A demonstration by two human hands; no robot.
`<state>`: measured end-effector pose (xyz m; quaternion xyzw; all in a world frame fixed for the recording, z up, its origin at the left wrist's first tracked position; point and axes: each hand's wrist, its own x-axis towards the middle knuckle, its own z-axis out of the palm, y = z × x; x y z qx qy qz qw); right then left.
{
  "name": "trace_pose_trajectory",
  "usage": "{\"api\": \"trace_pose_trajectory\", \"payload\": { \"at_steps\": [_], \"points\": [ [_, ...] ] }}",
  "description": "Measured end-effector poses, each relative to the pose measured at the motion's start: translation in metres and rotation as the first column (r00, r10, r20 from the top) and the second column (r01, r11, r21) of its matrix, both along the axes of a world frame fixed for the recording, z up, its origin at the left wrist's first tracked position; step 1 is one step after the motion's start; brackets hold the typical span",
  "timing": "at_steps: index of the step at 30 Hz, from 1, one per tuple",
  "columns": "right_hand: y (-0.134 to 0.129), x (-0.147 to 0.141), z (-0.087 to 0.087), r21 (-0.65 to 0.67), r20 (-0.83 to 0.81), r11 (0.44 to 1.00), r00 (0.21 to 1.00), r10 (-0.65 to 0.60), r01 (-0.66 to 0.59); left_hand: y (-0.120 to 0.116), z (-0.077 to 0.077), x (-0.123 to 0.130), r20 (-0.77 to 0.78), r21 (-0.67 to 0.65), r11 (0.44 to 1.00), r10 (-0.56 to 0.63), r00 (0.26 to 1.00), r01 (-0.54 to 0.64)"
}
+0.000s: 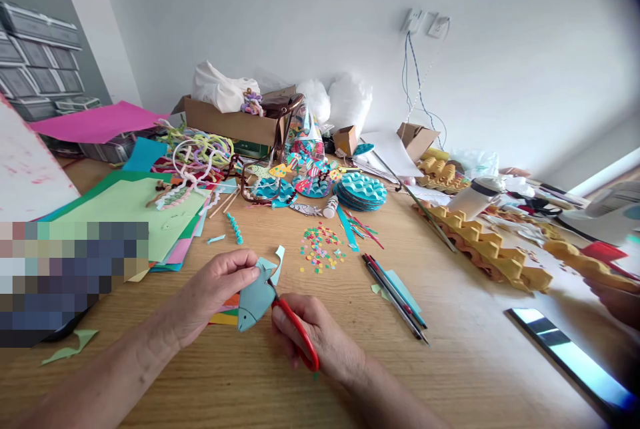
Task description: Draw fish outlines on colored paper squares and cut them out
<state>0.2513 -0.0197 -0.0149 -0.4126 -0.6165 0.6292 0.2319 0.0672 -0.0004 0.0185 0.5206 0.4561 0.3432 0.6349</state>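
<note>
Between thumb and fingers, my left hand [226, 288] pinches a light-blue paper fish [255, 300] near its tail. The fish has a drawn eye and a curved gill line at its lower end. A narrow paper offcut [279, 260] curls up from its edge. My right hand [313, 332] is closed round the red-handled scissors [303, 337], whose blades meet the paper's right edge. Orange, green and yellow paper pieces [223, 318] lie under my left hand, partly covered by it.
Colourful paper dots [323, 246] are scattered ahead. Several pencils [395, 297] lie to the right, with a phone [570, 362] farther right. Coloured paper sheets [150, 202] are stacked at left. Scalloped blue discs [361, 190] and egg-carton strips [480, 246] stand farther back.
</note>
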Motion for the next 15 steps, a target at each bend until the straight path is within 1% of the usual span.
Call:
{"api": "trace_pose_trajectory", "payload": {
  "at_steps": [8, 15],
  "points": [
    [-0.0013, 0.0004, 0.0019, 0.033, 0.024, 0.999, 1.0, -0.009, 0.008, 0.0005, -0.002, 0.0001, -0.024, 0.036, 0.999, 0.025, 0.999, -0.024],
    [-0.0019, 0.0007, 0.0013, 0.075, 0.06, 0.997, 0.998, -0.011, 0.007, -0.0007, 0.0004, 0.0006, -0.042, 0.042, 0.999, 0.03, 0.999, -0.028]
  ]
}}
